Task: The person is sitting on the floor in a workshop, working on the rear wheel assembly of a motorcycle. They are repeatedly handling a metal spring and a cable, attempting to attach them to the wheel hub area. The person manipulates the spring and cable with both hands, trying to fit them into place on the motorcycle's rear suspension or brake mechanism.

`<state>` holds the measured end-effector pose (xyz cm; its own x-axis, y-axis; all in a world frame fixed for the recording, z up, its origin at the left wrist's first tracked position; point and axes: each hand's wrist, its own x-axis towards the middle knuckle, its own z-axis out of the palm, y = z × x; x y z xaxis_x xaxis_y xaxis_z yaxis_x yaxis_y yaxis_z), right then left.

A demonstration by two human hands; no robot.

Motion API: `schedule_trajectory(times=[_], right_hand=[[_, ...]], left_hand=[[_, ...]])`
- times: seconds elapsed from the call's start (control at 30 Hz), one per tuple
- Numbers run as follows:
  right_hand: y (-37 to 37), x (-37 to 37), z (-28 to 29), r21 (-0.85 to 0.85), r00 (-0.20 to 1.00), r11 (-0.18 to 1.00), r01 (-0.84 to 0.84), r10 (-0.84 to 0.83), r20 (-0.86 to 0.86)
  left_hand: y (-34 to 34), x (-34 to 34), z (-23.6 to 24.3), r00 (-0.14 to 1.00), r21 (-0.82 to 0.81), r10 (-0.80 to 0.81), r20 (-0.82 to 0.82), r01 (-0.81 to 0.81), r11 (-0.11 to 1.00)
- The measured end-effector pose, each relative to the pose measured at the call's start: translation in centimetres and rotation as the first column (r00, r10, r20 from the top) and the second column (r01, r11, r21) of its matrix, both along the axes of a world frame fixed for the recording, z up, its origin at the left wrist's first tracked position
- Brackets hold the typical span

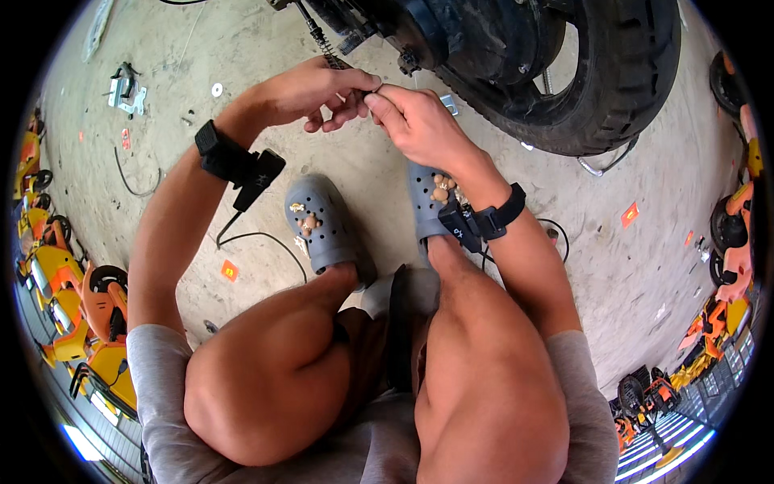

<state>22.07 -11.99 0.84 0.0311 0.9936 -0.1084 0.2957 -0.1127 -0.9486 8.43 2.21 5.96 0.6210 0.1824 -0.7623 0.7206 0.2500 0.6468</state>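
Observation:
My left hand point(332, 93) and my right hand point(415, 119) meet in front of a black wheel assembly, fingertips almost touching. Both pinch at the same spot, thumbs against fingers. Whatever lies between the fingertips is small and mostly hidden. A thin rod with a coiled spring point(316, 34) runs down from the vehicle to behind my left hand; I cannot tell whether the hand touches it. Just beyond and to the right of my hands is the thick black tyre point(621, 97), with the dark hub point(472, 36) beside it.
On the concrete floor lie a metal bracket point(129, 95), a washer point(217, 89), a thin dark cable point(133, 184) and orange stickers point(230, 269). A small silvery piece point(449, 105) is behind my right hand. Orange and yellow vehicles point(76, 315) line both sides. My grey clogs point(318, 222) stand below my hands.

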Motion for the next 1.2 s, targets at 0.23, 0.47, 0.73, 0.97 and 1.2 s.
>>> schedule_trajectory(times=[0.23, 0.47, 0.73, 0.97, 1.2], right_hand=[[-0.3, -0.3, -0.9, 0.091, 0.994, 0.995, 0.03, -0.039, 0.102], [0.1, 0.0, -0.1, 0.015, 0.996, 1.0, 0.004, -0.005, 0.09], [0.5, 0.3, -1.5, -0.261, 0.98, 0.965, -0.018, -0.035, -0.197], [-1.6, 1.0, -2.6, -0.303, 0.973, 0.939, 0.165, -0.206, -0.108], [-1.8, -0.4, -2.9, 0.134, 0.808, 0.834, 0.535, -0.552, 0.207]], left_hand=[[0.0, -0.4, -1.5, 0.998, -0.061, -0.004, 0.058, 0.007, 0.998], [-0.1, -1.1, -3.1, 0.973, -0.237, 0.2, 0.113, -0.169, 0.957], [-0.1, -0.7, -4.5, 0.955, -0.374, 0.265, 0.133, -0.2, 0.906], [1.5, -2.3, -9.4, 0.961, -0.177, 0.191, 0.199, -0.157, 0.972], [1.5, 0.7, -5.9, 0.842, -0.164, 0.535, 0.072, -0.519, 0.839]])
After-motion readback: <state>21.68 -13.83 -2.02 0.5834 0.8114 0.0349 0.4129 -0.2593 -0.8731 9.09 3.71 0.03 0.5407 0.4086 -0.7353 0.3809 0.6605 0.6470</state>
